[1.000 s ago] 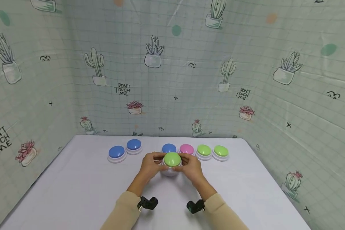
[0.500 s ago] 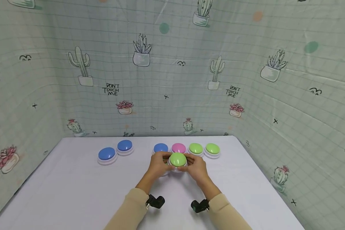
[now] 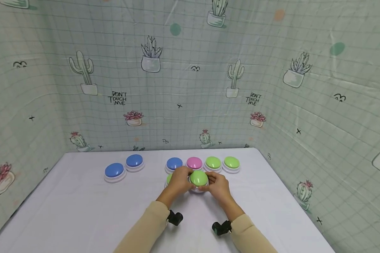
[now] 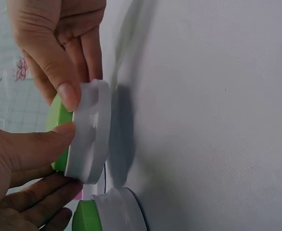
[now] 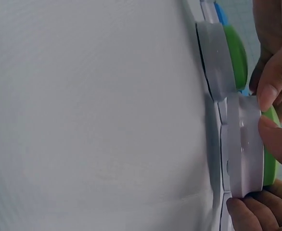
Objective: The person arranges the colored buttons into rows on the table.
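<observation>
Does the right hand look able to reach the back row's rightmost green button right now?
Probably yes, after letting go: the right hand pinches the held green button, but nothing visible blocks the rightmost green button.

A round push button with a glossy lime-green domed cap and white plastic base (image 3: 198, 178) is held dome-up just above the bench (image 3: 82, 211), beside a matching green-capped button (image 5: 224, 60).
</observation>
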Available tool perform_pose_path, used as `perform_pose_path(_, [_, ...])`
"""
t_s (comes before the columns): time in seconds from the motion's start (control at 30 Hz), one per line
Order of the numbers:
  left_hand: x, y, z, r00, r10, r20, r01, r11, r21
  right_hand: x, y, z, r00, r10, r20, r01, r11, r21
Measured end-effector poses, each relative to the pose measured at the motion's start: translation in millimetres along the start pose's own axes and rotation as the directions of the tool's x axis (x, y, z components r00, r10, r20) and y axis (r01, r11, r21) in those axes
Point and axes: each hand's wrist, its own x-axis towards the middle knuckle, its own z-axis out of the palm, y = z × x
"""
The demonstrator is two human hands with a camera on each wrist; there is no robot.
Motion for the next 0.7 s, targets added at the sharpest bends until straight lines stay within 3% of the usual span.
perform_pose_path(0.37, [10.6, -3.2, 5.3, 0.999, 0.018, 0.047, -0.025, 0.989, 0.148, 7.1, 9, 5, 1.0, -0.009, 0.01, 0.009, 0.999, -0.051])
perform_pose_path(0.7, [16.9, -7.7, 6.1, 0.998, 0.022, 0.055, -0.029, 0.991, 0.134, 17.6, 11, 2, 1.0, 0.011, 0.023, -0.009, 0.997, -0.075])
